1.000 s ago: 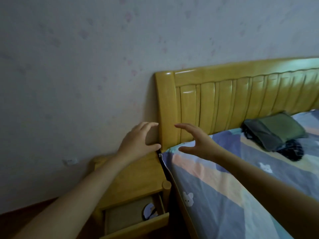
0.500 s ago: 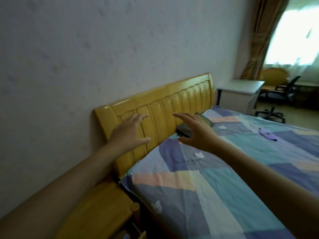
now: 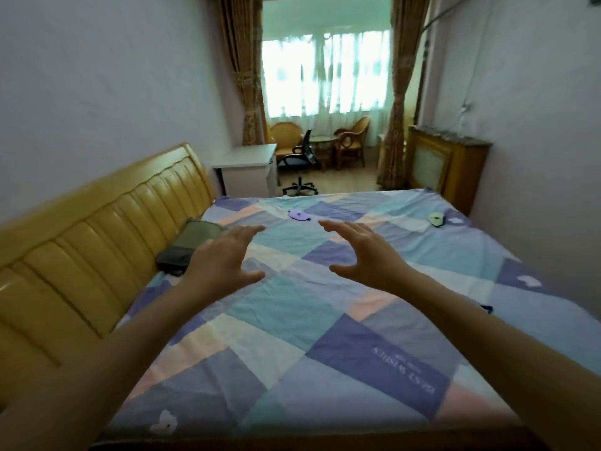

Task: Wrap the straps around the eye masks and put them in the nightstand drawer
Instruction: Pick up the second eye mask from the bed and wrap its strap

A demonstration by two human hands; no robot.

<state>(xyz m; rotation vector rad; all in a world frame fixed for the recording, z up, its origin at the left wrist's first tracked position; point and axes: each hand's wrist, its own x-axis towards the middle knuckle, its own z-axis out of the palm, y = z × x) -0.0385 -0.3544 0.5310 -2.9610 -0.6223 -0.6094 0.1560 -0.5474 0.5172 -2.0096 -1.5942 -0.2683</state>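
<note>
Both the left hand [image 3: 224, 262] and right hand [image 3: 364, 255] are held spread and empty above the bed [image 3: 292, 320]. A purple eye mask [image 3: 299, 215] is seen at twelve o'clock, a yellowish eye mask [image 3: 436, 219] at two o'clock; no drawer is shown.

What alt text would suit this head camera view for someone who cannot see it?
Two empty hands, left hand and right hand, reach out open over a patchwork bedsheet. Farther away a purple eye mask and a yellowish eye mask lie on it.
</note>
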